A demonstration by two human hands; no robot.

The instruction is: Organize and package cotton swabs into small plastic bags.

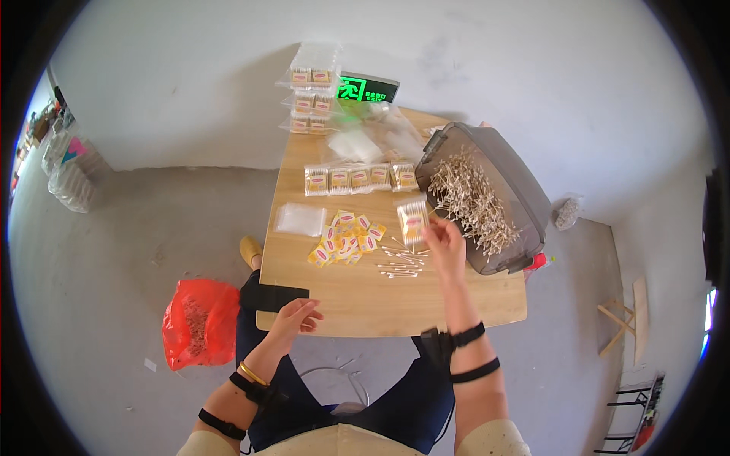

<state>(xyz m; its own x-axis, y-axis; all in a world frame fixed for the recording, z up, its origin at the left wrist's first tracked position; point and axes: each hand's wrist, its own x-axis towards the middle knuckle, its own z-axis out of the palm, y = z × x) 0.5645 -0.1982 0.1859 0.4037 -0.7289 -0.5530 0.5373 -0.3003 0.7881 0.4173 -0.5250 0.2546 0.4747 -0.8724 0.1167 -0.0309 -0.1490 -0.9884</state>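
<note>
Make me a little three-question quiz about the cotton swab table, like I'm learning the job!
1. True or false: the right hand holds a filled packet of swabs.
2. Where is the left hand? A) in the grey bin B) empty, at the table's near edge C) on the red bag
3. Fill in: the loose swabs lie on the wooden table, right of the pile of yellow ___.

Key: 1 true; 2 B; 3 labels.
</note>
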